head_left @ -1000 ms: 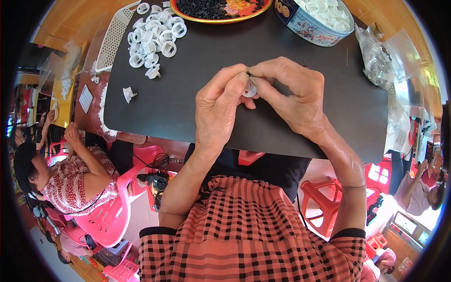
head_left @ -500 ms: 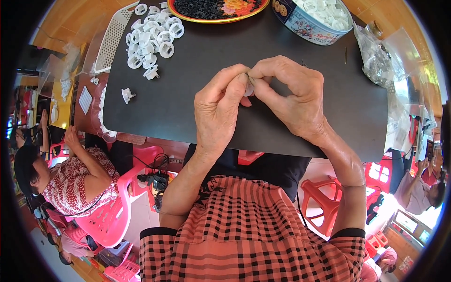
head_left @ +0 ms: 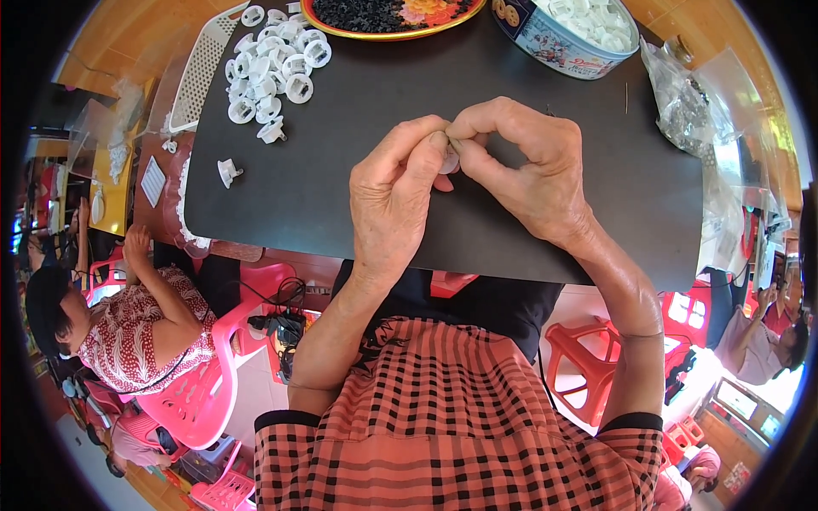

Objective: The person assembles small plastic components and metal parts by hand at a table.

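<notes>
Over the middle of the dark table, my two hands meet at the fingertips. My left hand [head_left: 394, 196] is closed on a small white round plastic part [head_left: 449, 162], mostly covered by the fingers. Thumb and forefinger of my right hand [head_left: 530, 175] pinch together at the upper edge of that part; whatever is between them is too small and hidden to make out. To the left lies a single white plastic part [head_left: 228, 173], a disc with a stem, tipped on its side. Beyond it is a heap of similar white parts [head_left: 268, 72], some with dark pieces in their centres.
At the far edge stand a red-and-gold tray [head_left: 400, 35] of small black pieces and a blue tin [head_left: 567, 60] full of white parts. A clear plastic bag [head_left: 688, 111] lies far right. A white perforated basket [head_left: 203, 72] borders the heap. A person [head_left: 153, 332] sits left.
Hardly anything differs: both hands keep the same pinch on the white part. The whole view has shifted very slightly.
</notes>
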Action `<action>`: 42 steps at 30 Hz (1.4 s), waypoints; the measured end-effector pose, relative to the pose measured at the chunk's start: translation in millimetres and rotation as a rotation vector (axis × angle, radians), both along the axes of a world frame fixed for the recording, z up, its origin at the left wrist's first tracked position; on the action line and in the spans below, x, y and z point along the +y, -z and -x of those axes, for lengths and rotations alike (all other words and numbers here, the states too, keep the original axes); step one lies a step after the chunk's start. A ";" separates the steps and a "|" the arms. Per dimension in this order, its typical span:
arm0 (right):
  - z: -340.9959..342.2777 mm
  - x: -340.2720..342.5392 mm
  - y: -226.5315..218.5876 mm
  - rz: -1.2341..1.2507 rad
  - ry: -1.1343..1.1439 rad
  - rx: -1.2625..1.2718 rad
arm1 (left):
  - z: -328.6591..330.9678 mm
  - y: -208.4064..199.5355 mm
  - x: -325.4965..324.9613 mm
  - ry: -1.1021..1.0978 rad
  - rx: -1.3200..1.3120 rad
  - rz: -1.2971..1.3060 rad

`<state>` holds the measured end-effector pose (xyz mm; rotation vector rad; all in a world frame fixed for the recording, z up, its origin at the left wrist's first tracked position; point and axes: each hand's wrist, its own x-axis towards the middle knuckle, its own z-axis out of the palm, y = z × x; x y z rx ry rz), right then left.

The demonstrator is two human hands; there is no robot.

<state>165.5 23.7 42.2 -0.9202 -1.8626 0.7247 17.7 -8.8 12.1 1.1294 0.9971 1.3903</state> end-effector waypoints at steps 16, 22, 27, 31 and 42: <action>-14.9 9.1 -3.3 0.310 -0.053 0.226 | 15.7 14.9 11.8 0.307 -0.688 0.238; -14.9 6.1 -9.4 0.268 -0.073 0.201 | 14.8 11.4 11.7 0.339 -0.746 0.245; -15.0 6.0 -11.8 0.228 -0.092 0.179 | 16.9 14.0 12.8 0.389 -0.768 0.267; -15.5 6.3 -12.8 0.168 -0.087 0.105 | 15.7 12.1 12.6 0.377 -0.762 0.274; -14.5 4.7 -11.5 0.027 -0.043 -0.039 | 11.1 7.6 6.3 0.321 -0.629 0.271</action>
